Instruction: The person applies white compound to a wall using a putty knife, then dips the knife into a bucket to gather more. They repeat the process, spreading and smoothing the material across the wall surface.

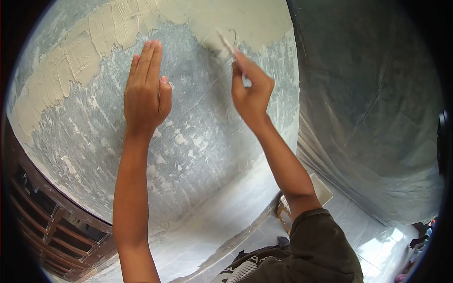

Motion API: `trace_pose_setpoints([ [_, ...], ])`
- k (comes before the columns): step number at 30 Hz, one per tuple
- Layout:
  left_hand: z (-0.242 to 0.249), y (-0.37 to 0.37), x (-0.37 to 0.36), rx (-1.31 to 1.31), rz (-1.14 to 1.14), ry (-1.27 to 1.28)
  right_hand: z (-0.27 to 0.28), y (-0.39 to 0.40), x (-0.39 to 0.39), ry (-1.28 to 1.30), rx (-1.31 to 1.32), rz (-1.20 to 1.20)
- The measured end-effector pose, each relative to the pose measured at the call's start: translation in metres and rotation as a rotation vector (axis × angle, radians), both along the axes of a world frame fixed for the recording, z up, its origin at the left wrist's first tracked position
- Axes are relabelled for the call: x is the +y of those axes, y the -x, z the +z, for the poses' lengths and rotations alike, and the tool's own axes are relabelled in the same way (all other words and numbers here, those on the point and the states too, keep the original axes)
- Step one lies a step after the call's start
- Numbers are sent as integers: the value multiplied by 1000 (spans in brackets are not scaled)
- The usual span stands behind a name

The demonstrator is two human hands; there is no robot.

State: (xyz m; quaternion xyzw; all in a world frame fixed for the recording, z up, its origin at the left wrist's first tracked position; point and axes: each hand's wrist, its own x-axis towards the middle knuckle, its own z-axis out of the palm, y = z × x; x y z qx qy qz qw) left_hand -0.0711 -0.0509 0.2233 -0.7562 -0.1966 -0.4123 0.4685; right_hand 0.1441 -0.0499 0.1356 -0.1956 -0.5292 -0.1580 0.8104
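Observation:
My left hand (146,87) lies flat against the grey wall (188,137), fingers stretched upward and holding nothing. To its right, my right hand (252,85) pinches a scraper (220,43) with a pale, blurred blade. The blade is at the lower edge of the cream-coloured plaster (245,19), which spreads over the upper wall and down its left side. Below the plaster, the grey surface shows scattered whitish patches and scrape marks.
A large plastic sheet (368,108) hangs on the right. Brown wooden latticework (59,221) stands at the lower left. A pale tray (321,189) rests on a stool (284,217) behind my right arm, above the tiled floor (377,245).

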Motion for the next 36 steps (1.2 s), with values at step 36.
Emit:
trace_pose_setpoints([
  [36, -2, -1, -1, 13, 16, 7, -8, 40, 32, 190, -133, -449],
])
